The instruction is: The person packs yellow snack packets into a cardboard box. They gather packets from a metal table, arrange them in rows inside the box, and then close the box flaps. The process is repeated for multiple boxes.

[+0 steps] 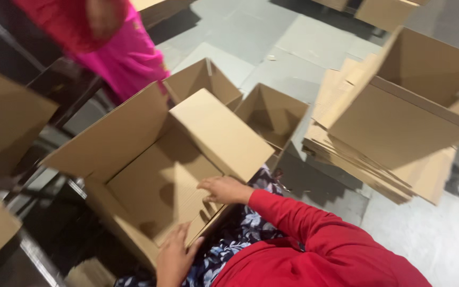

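An open brown cardboard box (134,159) lies in front of me, its flaps spread wide. My right hand (223,190), in a red sleeve, reaches into the box and presses on the inner flap near its right edge. My left hand (175,255) rests on the near rim of the box at the bottom, fingers spread against the cardboard. Neither hand clasps anything separate; both touch the box.
Two more open boxes (272,114) stand behind it on the grey floor. A stack of flat cardboard sheets (357,154) and a large box (426,90) lie at right. A person in pink and red (118,48) stands at upper left.
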